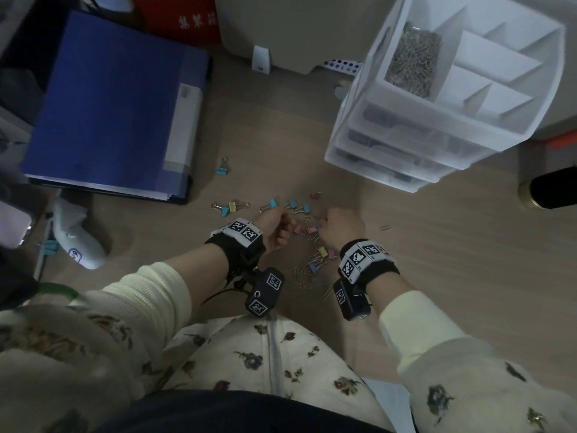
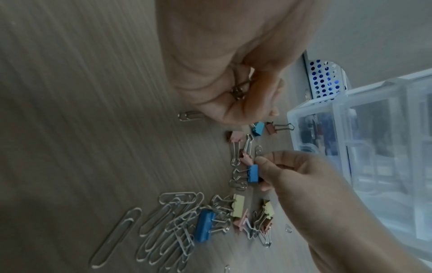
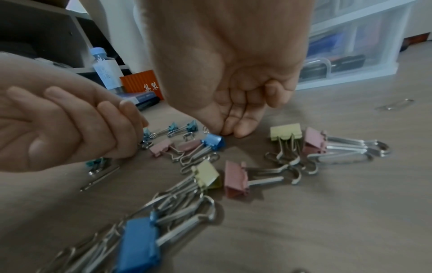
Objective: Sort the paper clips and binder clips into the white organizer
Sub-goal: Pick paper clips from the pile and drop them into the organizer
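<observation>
Your left hand (image 2: 224, 61) clutches small metal clips (image 2: 238, 91); your right hand (image 2: 304, 181) pinches at a blue metal binder clip (image 2: 253, 173). Grip its body firmly.

The person's left hand (image 1: 276, 228) hovers low over the desk, its fingers (image 3: 77, 118) curled into the palm around small metal clips, only partly visible. The right hand (image 1: 342, 226) reaches down just beside it, thumb and fingertips (image 3: 233, 127) pinched together at the desk surface. Both forearms, in cream sleeves, extend forward from the body and carry black wrist straps.
</observation>
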A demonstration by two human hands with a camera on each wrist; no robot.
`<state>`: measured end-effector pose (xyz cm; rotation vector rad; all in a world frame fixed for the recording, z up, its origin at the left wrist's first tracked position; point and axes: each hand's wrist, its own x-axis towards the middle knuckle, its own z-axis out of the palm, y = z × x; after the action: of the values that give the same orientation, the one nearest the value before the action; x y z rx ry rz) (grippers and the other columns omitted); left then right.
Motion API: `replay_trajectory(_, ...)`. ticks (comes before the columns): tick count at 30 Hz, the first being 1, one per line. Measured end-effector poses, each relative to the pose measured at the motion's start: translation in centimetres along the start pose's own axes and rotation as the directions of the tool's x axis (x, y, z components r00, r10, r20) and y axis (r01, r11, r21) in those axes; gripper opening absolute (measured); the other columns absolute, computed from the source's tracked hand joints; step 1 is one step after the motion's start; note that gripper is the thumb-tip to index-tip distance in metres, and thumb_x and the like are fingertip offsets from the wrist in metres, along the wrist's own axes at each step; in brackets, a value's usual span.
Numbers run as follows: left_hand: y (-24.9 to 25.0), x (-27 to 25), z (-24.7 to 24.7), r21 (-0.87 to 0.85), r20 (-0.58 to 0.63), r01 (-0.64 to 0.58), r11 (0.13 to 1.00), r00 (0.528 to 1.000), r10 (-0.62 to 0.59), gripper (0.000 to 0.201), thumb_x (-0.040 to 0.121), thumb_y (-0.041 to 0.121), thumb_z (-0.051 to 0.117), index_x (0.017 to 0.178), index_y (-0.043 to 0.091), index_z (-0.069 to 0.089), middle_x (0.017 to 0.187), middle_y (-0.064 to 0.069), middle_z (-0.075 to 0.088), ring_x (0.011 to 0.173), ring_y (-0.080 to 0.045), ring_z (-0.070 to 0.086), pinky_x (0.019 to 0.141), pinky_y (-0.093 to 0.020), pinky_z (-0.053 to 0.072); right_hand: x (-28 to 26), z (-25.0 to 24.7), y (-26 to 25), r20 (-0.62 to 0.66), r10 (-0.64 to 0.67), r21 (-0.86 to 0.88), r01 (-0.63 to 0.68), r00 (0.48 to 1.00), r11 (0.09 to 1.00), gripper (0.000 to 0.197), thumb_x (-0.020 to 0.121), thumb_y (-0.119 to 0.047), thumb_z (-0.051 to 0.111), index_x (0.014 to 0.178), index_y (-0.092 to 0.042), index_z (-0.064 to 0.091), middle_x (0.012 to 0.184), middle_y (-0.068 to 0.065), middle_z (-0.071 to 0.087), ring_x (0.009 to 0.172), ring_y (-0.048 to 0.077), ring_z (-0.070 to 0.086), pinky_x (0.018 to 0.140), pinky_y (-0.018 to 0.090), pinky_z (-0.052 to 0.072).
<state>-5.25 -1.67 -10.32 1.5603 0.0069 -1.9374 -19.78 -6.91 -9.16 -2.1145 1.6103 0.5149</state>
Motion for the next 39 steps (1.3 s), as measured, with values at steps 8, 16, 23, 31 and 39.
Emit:
replay_trajectory(8,0.0,-0.3,0.8,-0.086,-0.044,-0.012,0.996,0.999,0.008,0.034,0.098,0.016,0.034,0.067,0.01,0.045,0.037,0.001,0.05,0.03,-0.006,0.041,0.034,-0.011,0.034,-2.1,-0.5,-0.9,-0.159,-0.111,0.488,0.176,0.981,0.855,0.013,0.093,-0.026,0.054,0.099,-0.018,0.061,0.087,-0.001,0.065,0.082,0.015,0.059,0.075,0.03,0.046)
replay_trajectory(16,-0.4,-0.3,1.4,-0.125,-0.005,-0.04,0.991,0.999,0.04,0.024,0.096,0.013,0.039,0.08,0.008,0.056,0.055,-0.003,0.064,0.059,-0.015,0.057,0.05,-0.021,0.052,-3.0,0.1,-1.7,-0.114,-0.251,0.515,0.273,0.961,0.812,0.01,0.09,-0.025,0.058,0.096,-0.023,0.065,0.088,-0.006,0.062,0.081,0.013,0.058,0.076,0.034,0.049)
replay_trajectory(23,-0.3,0.0,1.2,-0.045,0.005,0.017,0.999,1.0,-0.017,0.029,0.094,0.016,0.036,0.066,0.014,0.045,0.06,0.001,0.039,0.037,-0.007,0.035,0.035,-0.013,0.033,-2.0,0.2,4.3,-0.238,0.212,0.581,-0.036,0.948,0.813,0.023,0.092,-0.026,0.049,0.11,-0.018,0.061,0.104,0.003,0.065,0.092,0.022,0.061,0.079,0.032,0.048)
replay_trajectory(31,-0.2,0.1,1.3,0.016,0.021,0.023,1.0,1.0,-0.023,0.036,0.099,0.02,0.033,0.071,0.011,0.054,0.041,0.007,0.048,0.033,-0.004,0.031,0.035,-0.011,0.03,-0.7,1.7,8.9,-0.118,0.532,0.506,-0.41,0.839,0.759,0.051,0.088,-0.031,0.055,0.125,0.001,0.041,0.129,0.021,0.043,0.113,0.042,0.048,0.096,0.052,0.042)
replay_trajectory(39,-0.1,0.5,1.0,-0.026,0.014,0.016,1.0,1.0,-0.015,0.037,0.099,0.021,0.036,0.073,0.009,0.06,0.062,0.001,0.042,0.043,-0.006,0.04,0.037,-0.016,0.04,-0.4,1.6,8.4,-0.121,0.547,0.507,-0.422,0.828,0.751,0.028,0.086,-0.022,0.053,0.106,-0.003,0.055,0.114,0.018,0.054,0.097,0.038,0.058,0.09,0.05,0.048)
